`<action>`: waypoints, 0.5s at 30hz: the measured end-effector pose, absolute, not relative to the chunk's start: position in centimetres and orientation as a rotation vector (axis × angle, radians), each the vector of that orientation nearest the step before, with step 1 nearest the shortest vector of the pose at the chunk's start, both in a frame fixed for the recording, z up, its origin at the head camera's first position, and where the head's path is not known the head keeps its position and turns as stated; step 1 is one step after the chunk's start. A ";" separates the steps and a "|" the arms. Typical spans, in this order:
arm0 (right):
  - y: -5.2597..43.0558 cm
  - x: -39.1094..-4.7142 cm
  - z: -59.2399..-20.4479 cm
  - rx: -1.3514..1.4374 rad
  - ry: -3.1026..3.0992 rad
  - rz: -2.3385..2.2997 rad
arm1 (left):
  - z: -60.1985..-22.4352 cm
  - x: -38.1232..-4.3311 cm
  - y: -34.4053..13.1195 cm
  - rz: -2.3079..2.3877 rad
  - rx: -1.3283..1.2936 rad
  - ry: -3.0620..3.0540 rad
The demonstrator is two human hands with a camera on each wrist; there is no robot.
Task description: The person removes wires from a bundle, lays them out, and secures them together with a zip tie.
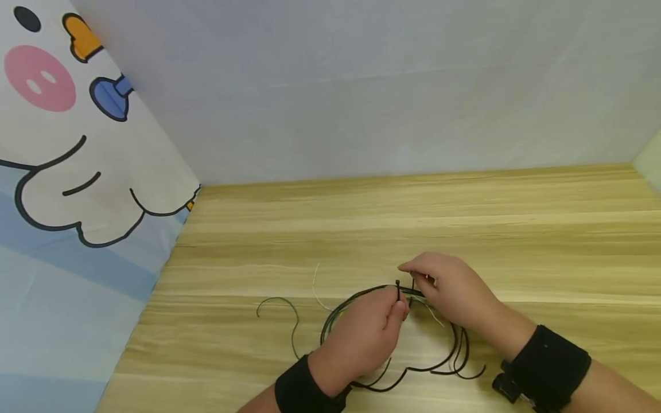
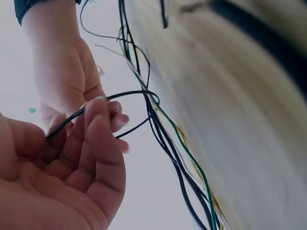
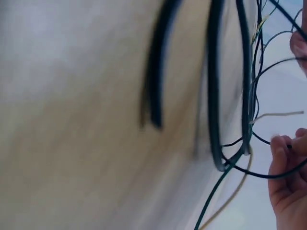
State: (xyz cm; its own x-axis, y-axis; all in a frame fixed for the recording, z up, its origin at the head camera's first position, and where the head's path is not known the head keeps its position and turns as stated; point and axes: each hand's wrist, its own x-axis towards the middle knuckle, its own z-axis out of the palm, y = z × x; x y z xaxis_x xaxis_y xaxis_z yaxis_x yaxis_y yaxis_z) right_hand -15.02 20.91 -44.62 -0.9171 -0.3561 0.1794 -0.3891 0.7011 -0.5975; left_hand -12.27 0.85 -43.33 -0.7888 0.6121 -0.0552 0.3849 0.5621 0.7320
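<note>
A loose coil of black, green and pale wires (image 1: 338, 310) lies on the wood-grain table. Around its far side passes a thin black cable tie (image 2: 132, 93), looped but with its two ends apart. My left hand (image 1: 361, 327) pinches one end between thumb and fingers; a small head sticks up above them in the head view. Just to the right, my right hand (image 1: 457, 292) pinches the other end of the tie with its fingertips. In the left wrist view, the strap runs round the bundled wires (image 2: 168, 139) between both hands. Fingers partly cover both ends.
A thin dark wire end (image 1: 295, 324) curls out to the left, and a pale one (image 1: 314, 289) points away. Thicker black cable ends (image 1: 382, 390) lie at the near side. Beyond the table (image 1: 232, 241) stands a pale backdrop (image 1: 387, 103); a cartoon-printed sheet (image 1: 129, 166) borders the left.
</note>
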 end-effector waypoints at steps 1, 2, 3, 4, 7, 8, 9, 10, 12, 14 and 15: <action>20.8 -14.9 -44.6 0.652 -2.832 1.014 | -43.3 -12.4 0.8 1.083 0.821 2.500; 20.7 -14.8 -44.5 0.675 -2.819 1.011 | -43.3 -12.4 0.7 1.105 0.815 2.500; 20.5 -14.7 -44.5 0.692 -2.813 1.010 | -43.3 -12.5 0.6 1.120 0.803 2.497; 20.4 -14.7 -44.5 0.702 -2.809 1.013 | -43.2 -12.6 0.5 1.128 0.787 2.493; 20.0 -14.7 -44.5 0.728 -2.818 1.000 | -43.3 -12.8 0.4 1.125 0.741 2.486; 19.9 -14.7 -44.5 0.734 -2.822 0.991 | -43.3 -12.9 0.4 1.123 0.729 2.479; 19.8 -14.7 -44.5 0.741 -2.825 0.978 | -43.3 -12.9 0.4 1.114 0.724 2.478; 19.8 -14.6 -44.5 0.746 -2.824 0.969 | -43.3 -13.0 0.5 1.107 0.720 2.474; 19.8 -14.6 -44.5 0.750 -2.822 0.954 | -43.3 -13.0 0.6 1.095 0.715 2.466; 19.7 -14.5 -44.4 0.757 -2.817 0.942 | -43.4 -13.1 0.7 1.083 0.699 2.458; 19.7 -14.5 -44.3 0.763 -2.815 0.937 | -43.4 -13.1 0.7 1.076 0.689 2.459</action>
State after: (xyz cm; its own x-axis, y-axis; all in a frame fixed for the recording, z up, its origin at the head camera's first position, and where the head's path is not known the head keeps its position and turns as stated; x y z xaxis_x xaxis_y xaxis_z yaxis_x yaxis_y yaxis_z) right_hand -14.52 19.72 -44.33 -0.8730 -0.4332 0.2241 -0.4810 0.6893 -0.5418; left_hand -13.10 0.69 -43.38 -0.8128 0.5668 -0.1346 0.2858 0.5893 0.7557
